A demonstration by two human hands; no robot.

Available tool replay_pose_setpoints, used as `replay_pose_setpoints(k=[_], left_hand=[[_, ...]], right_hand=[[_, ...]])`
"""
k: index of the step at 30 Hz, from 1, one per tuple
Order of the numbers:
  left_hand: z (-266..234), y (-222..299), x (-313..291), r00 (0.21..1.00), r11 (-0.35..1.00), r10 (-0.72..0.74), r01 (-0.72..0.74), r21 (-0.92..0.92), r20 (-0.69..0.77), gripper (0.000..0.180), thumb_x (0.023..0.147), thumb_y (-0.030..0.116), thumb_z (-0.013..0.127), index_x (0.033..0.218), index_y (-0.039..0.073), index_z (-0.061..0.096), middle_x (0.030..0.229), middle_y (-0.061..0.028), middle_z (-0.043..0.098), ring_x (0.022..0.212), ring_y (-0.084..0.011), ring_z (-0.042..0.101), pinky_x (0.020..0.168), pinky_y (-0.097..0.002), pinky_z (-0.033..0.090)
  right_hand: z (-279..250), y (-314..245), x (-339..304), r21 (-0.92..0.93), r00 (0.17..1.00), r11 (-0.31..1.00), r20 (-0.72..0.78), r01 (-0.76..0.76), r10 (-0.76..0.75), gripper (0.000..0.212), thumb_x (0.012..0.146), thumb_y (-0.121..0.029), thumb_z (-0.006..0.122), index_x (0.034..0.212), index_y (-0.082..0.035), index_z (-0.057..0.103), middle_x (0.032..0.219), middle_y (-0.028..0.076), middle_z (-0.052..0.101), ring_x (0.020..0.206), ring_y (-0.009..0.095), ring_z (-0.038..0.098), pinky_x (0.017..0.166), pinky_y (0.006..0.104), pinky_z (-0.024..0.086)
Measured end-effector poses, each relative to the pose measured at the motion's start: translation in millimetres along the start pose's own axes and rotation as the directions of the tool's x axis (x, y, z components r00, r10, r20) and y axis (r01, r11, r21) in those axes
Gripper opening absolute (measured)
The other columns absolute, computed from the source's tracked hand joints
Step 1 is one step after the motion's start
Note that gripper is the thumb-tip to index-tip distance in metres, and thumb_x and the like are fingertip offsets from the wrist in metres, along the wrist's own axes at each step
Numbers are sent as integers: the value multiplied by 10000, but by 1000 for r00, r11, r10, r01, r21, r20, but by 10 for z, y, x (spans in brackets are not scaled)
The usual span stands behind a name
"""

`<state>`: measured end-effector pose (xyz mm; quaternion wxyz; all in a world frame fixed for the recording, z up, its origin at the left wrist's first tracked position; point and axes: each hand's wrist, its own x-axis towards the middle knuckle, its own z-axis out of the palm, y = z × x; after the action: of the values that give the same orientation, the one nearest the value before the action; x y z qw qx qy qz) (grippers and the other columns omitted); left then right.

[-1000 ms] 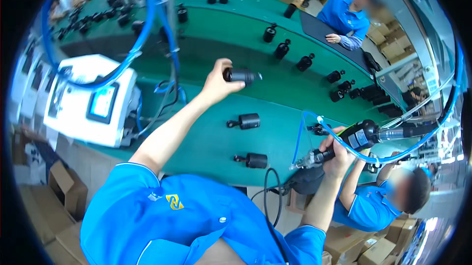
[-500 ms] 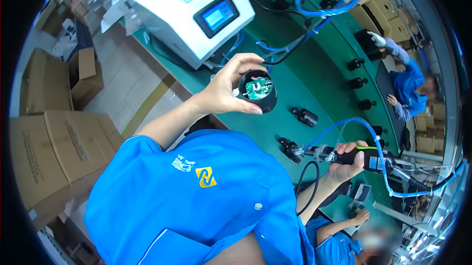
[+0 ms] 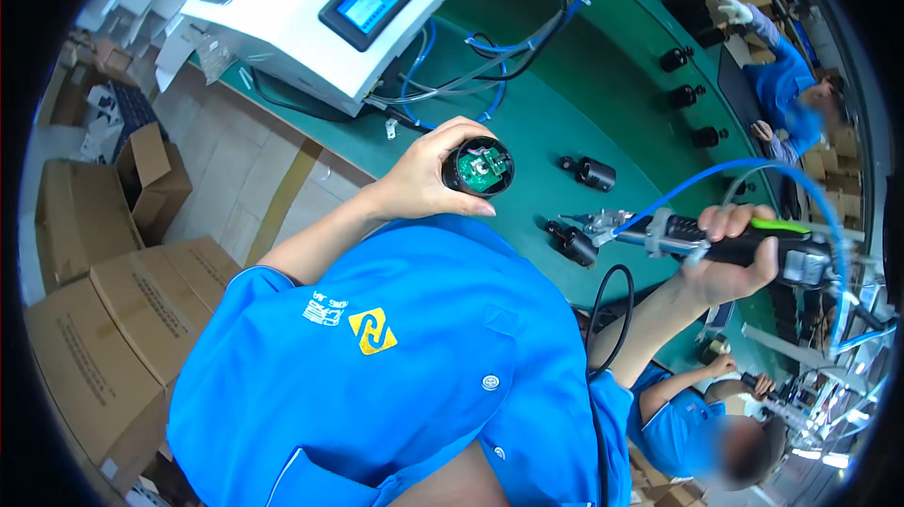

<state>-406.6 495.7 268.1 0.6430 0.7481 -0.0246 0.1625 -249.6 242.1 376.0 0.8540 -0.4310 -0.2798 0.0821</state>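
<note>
A short black round housing is gripped in my left hand, fingers and thumb around its side. Its open end faces up, showing a green circuit board and some thin wires inside. My right hand is closed around a black powered screwdriver with a green lever. The driver lies nearly level, its metal nose with a clear fitting pointing left, apart from the housing. A blue hose arches from the nose back over the handle.
Two black cylindrical parts lie on the green bench. A white machine with a screen stands at the far left. More black parts line the right side. Two co-workers in blue sit nearby. Cartons are stacked left.
The screwdriver in my right hand has moved rightward and up in the picture. My left hand still holds the housing, its opening now turned more upward. The whole view has shifted somewhat.
</note>
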Motion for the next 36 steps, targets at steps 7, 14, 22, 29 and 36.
replay_pose_setpoints(k=[7,14,22,29,36], left_hand=[[318,-297,76,985,986,-162,160,43,62,706,519,188,817,1085,45,419,1052,-95,483,996,-180,493,862,-287,388],[409,-293,210,981,985,-91,62,162,174,677,518,215,789,1090,58,465,1055,-100,518,989,-237,524,848,-316,405],[461,-258,261,977,979,-120,87,186,177,659,516,256,782,1073,47,500,1032,-116,540,952,-258,544,823,-327,422],[487,-289,223,979,984,-80,47,171,187,660,525,258,782,1078,38,495,1026,-117,539,947,-243,545,814,-314,426],[491,-318,215,977,984,-68,32,178,202,658,531,251,781,1078,34,487,1025,-116,535,943,-241,547,809,-310,428]], right_hand=[[326,-301,391,140,970,989,230,50,-82,412,782,-340,449,1001,9,461,694,76,452,563,170,433,552,312,351],[405,-200,515,119,925,992,372,33,-76,436,793,-339,418,1035,17,482,728,93,480,579,186,442,567,336,345],[418,-79,524,95,928,995,373,-17,-20,432,794,-342,423,1038,9,488,743,110,512,614,203,495,588,355,383],[399,-25,499,91,923,995,384,-29,-8,438,803,-335,405,1057,11,489,748,114,517,628,209,506,599,361,395],[414,-10,483,72,920,997,392,-30,0,437,798,-342,411,1054,2,496,744,105,519,627,201,513,599,354,401]])
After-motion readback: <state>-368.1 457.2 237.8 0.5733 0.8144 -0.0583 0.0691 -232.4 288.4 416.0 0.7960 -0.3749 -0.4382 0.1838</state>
